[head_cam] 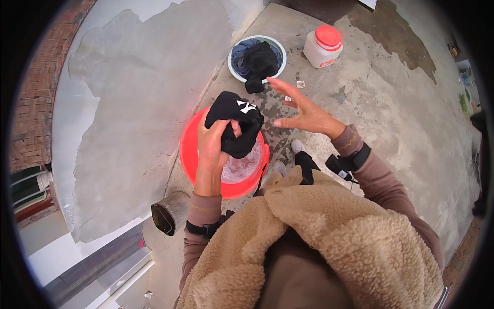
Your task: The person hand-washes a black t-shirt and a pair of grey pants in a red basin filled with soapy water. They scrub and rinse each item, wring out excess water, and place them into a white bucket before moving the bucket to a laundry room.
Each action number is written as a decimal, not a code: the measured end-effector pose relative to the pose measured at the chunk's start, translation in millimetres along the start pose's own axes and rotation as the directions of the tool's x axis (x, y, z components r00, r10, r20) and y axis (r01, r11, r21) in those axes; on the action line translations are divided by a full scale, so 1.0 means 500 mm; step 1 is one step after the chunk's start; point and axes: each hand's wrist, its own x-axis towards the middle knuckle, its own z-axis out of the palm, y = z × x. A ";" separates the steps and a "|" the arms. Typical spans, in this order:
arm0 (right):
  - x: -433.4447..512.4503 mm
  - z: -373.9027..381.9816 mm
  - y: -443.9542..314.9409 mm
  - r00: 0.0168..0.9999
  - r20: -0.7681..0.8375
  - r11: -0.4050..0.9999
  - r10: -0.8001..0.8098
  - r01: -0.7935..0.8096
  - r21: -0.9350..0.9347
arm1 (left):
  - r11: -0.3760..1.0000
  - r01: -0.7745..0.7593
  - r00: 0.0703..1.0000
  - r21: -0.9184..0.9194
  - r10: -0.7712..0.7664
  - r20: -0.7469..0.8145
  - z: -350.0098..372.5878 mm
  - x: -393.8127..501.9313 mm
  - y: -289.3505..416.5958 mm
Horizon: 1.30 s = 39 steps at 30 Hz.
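My left hand (211, 146) holds up a black cloth item (231, 106), possibly a cap, with a white emblem on its upper part. A fingertip shows in a hollow of the fabric. Right below it stands a red plastic basin (188, 145) with foamy water (241, 166) inside. To the right, my right hand (305, 112) hangs in the air with fingers spread, holding nothing. Beyond my hands is a pale-rimmed basin (285, 58) heaped with blue-grey cloth (239, 54) and black cloth (262, 58). Part of the black cloth droops over its near rim.
A white plastic jar (314, 50) with a red lid stands at the far right. Small wrappers (300, 84) lie on the wet-spotted concrete floor. At the left, a grey wall (127, 96) runs past the basins, and a cylindrical container (173, 210) sits near my left forearm.
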 end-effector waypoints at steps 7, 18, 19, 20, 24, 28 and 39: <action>-0.062 0.034 -0.113 0.970 0.212 0.967 0.119 -0.065 -0.247 | 0.535 -0.457 0.883 0.711 0.367 0.291 0.003 -0.063 0.091; -0.252 -0.146 -0.354 0.899 -0.437 0.994 0.038 0.011 0.109 | -0.181 -0.654 0.595 0.734 0.477 0.647 0.168 0.003 0.003; -0.277 -0.178 -0.371 0.867 -0.498 0.965 -0.010 0.139 0.222 | -0.218 -0.654 0.576 0.725 0.478 0.663 0.198 0.010 -0.011; -0.304 -0.218 -0.386 0.830 -0.558 0.937 -0.006 0.199 0.286 | -0.204 -0.644 0.582 0.738 0.495 0.645 0.226 0.022 -0.025; -0.390 -0.419 -0.356 0.822 -0.545 0.654 -0.164 0.504 0.564 | -0.046 -0.609 0.691 0.792 0.459 0.558 0.329 0.099 -0.097; -0.406 -0.575 -0.143 0.641 -0.535 0.729 0.550 -0.681 -0.066 | 0.597 -0.337 0.940 0.728 0.169 0.296 0.430 0.203 -0.200; -0.389 -0.877 0.057 0.657 -0.635 0.889 0.406 -0.122 0.441 | 0.798 0.222 0.955 0.560 -0.295 0.041 0.486 0.289 -0.338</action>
